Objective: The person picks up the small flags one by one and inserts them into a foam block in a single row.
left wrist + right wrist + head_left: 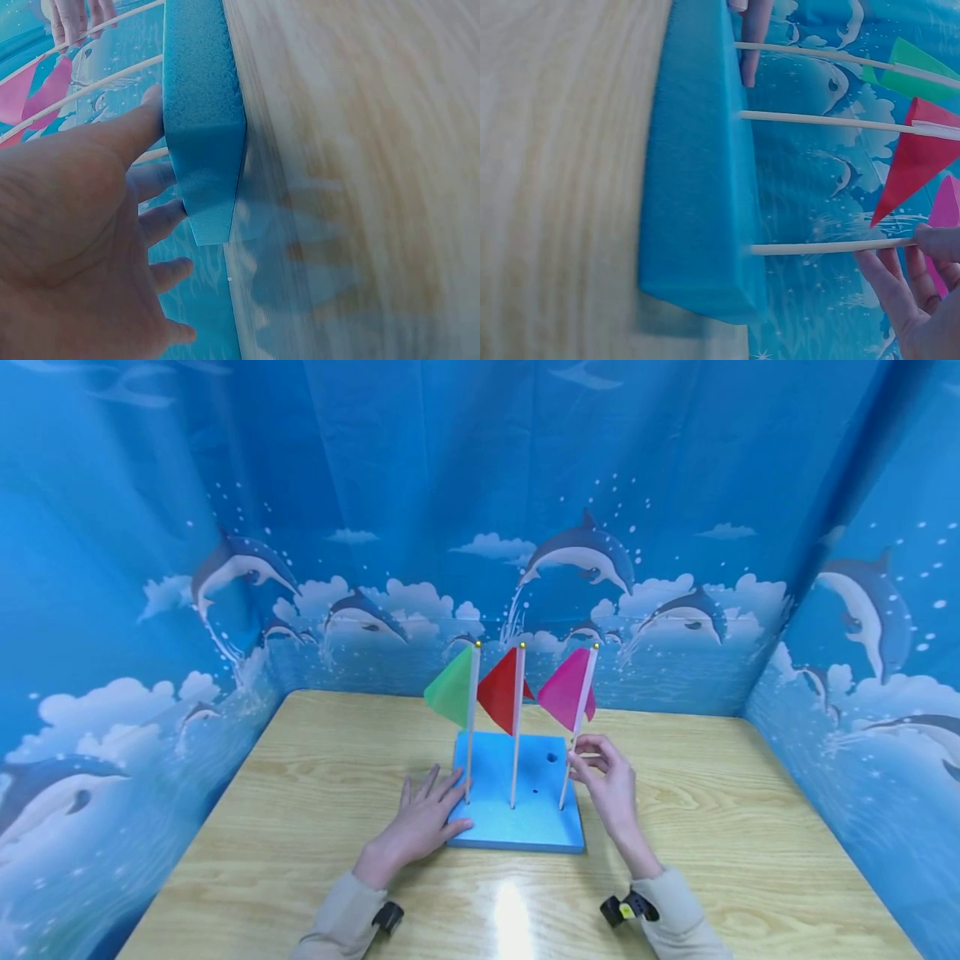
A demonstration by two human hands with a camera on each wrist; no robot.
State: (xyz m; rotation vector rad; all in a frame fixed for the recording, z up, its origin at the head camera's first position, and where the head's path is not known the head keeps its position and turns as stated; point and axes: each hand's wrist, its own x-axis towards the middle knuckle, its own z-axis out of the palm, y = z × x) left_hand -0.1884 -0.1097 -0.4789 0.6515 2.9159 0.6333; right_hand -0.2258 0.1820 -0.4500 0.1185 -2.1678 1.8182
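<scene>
A blue foam board (491, 832) lies flat on the table, with three flags on wooden sticks standing in it. The green flag (452, 690) is at the left, the red flag (500, 695) in the middle and the pink flag (564, 692) at the right, its stick leaning a little. My right hand (609, 783) pinches the pink flag's stick (832, 247) between thumb and fingertips; that stick's lower end meets the board. With fingers spread, my left hand (420, 823) rests on the board's left edge beside the green flag's stick (469, 760).
Two small holes (552, 757) show in the board's back right part. The wooden table (337, 752) reaches out on both sides. A blue curtain (450, 485) with dolphins hangs behind it and along both sides. Black wrist cameras (627, 910) sit over the sleeves.
</scene>
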